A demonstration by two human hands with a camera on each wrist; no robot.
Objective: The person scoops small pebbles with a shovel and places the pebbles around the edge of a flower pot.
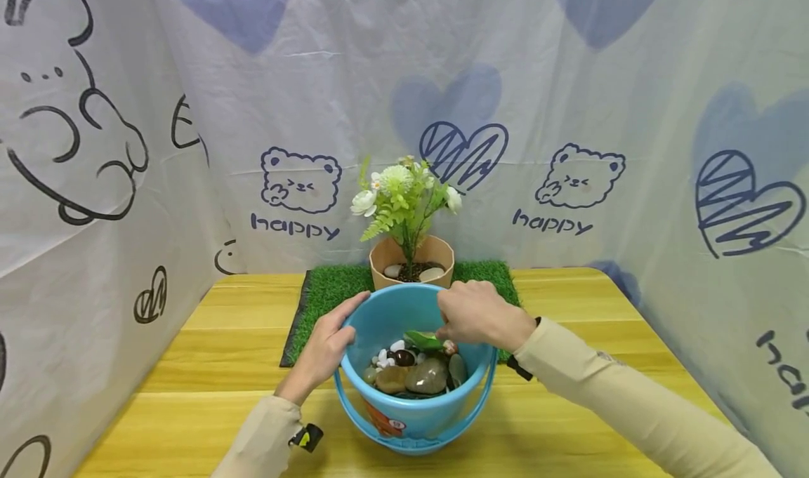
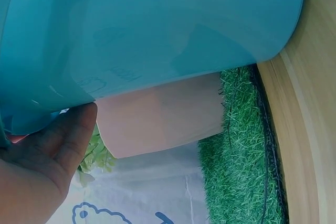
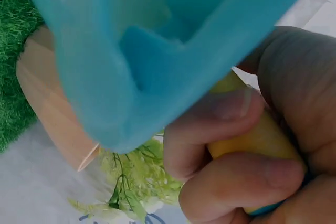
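A light blue bucket (image 1: 411,411) stands on the table, with large smooth stones (image 1: 426,375) and small white pebbles (image 1: 383,359) inside. My left hand (image 1: 325,341) grips its left rim; in the left wrist view the fingers (image 2: 79,129) lie along the bucket wall. Over the right rim, my right hand (image 1: 477,314) holds a small garden trowel by its yellow handle (image 3: 252,140), fingers curled round it. Below that hand, the trowel's green blade (image 1: 422,340) shows among the stones, partly hidden by the hand.
Behind the bucket, a peach flowerpot (image 1: 379,271) with white flowers (image 1: 396,179) and green leaves sits on a green turf mat (image 1: 329,295). Two pale stones lie on the pot's dark fill. The bucket's handle (image 1: 420,446) hangs down in front. Printed curtains surround the wooden table (image 1: 221,366).
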